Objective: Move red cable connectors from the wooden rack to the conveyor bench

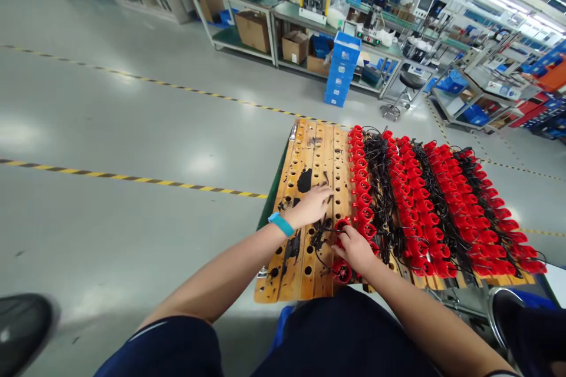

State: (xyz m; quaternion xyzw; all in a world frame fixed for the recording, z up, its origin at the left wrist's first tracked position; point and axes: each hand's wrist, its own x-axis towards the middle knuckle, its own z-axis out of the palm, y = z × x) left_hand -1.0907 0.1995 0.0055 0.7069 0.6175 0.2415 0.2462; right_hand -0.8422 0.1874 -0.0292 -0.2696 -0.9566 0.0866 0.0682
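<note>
A wooden board [309, 159] drilled with rows of holes lies in front of me. Its right half is packed with rows of red plastic parts [442, 212] trailing black wires [380, 188]. My left hand [312, 205], a blue band at its wrist, rests palm down with fingers stretched over the bare holes. My right hand [354, 247] is closed around a red part [341, 225] with a black wire, at the near end of the leftmost red row. Another red part [342, 271] sits just below that hand.
Grey floor with yellow-black tape lines [132, 178] stretches to the left. Workbenches with cardboard boxes [253, 29], a stack of blue bins [341, 68] and a stool [409, 85] stand at the back. Shelving with blue bins [477, 100] is at right. A dark shoe [22, 330] shows bottom left.
</note>
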